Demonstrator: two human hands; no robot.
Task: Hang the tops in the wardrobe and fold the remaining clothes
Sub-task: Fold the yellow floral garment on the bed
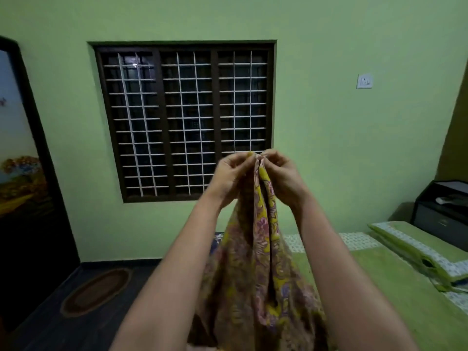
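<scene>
At the far left edge of the frame stands a dark-framed door panel with a painted landscape scene. Below it, at the lower left, an oval brown woven floor mat lies on the dark floor. Upper centre-left, a dark wooden window with a white metal grille is set in the pale green wall.

In the middle of the frame both arms are raised. The left hand has its fingers curled, pinching the top edge of a yellow floral-printed cloth garment with pink and purple flowers. Just beside it, almost touching, the right hand pinches the same top edge with curled fingers. The garment hangs down from the two hands between the forearms, gathered narrow at the top and spreading wide toward the bottom centre of the frame, in front of the bed.

On the wall at the upper right sits a white switch plate. At the lower right lies a bed with a green sheet and patterned white border, with a green pillow edged in a white patterned band on it. Behind the pillow, at the right edge, stands a dark open-topped cabinet box; a small pale object rests inside, too blurred to tell what it is.
</scene>
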